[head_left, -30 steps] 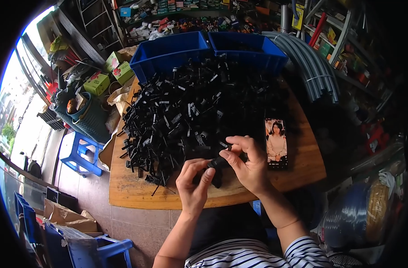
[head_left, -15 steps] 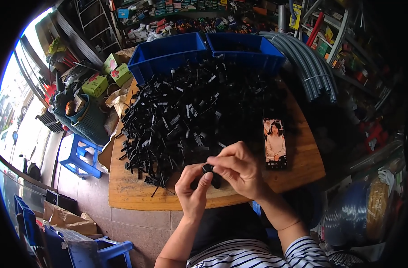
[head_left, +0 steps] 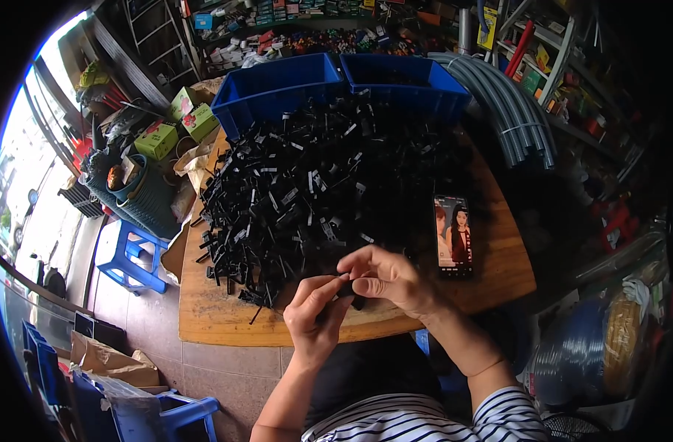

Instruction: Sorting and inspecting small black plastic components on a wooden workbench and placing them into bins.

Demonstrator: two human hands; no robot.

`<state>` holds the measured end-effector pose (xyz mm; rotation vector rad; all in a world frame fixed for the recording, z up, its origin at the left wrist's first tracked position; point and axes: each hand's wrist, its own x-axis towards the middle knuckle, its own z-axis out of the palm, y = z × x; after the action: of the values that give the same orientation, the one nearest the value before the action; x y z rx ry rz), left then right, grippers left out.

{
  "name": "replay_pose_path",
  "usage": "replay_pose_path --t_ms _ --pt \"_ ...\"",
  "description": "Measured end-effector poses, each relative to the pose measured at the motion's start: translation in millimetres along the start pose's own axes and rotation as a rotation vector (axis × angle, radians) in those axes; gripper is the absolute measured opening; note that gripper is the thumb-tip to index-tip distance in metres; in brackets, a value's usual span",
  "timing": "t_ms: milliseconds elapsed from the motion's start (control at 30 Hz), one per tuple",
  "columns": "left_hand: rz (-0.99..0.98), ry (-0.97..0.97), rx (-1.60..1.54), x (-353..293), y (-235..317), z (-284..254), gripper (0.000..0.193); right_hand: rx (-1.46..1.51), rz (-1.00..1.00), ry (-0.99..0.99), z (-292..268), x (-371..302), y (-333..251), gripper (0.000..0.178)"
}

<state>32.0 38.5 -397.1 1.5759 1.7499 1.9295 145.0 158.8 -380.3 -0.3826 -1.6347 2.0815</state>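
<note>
Over the table's front edge, my left hand is closed with thumb and fingers pinching a small black plastic part. Most of that part is hidden between the fingers. My right hand meets it from the right, its thumb and curled fingers closed at the part's upper end. Just beyond both hands spreads a large heap of black plastic parts, many with thin stems and some with pale glints.
Two blue bins stand behind the heap on the wooden table. A phone with a lit screen lies at the right. Grey hoses curve beyond it. A blue stool is on the floor at left.
My right hand has turned and shifted slightly left, its fingers curling more over the part. The left fingers have closed further around it. The phone's picture has changed.
</note>
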Motion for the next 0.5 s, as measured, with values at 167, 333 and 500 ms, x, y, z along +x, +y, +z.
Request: replay_pose_path --t_ms 167,333,500 --pt "0.053 0.018 0.091 -3.6 7.9 0.8 0.028 0.275 0.065 -0.062 -2.3 -4.9 19.6 0.01" --pt "-0.007 -0.021 0.107 -3.5 9.6 -10.7 0.025 0.217 0.129 -0.06 4.4 -9.3 13.2 0.01" --pt "-0.712 0.102 -0.701 -6.4 -1.1 -24.3 0.011 -1.141 -0.631 -0.12 22.8 -31.4 -1.2 0.053"
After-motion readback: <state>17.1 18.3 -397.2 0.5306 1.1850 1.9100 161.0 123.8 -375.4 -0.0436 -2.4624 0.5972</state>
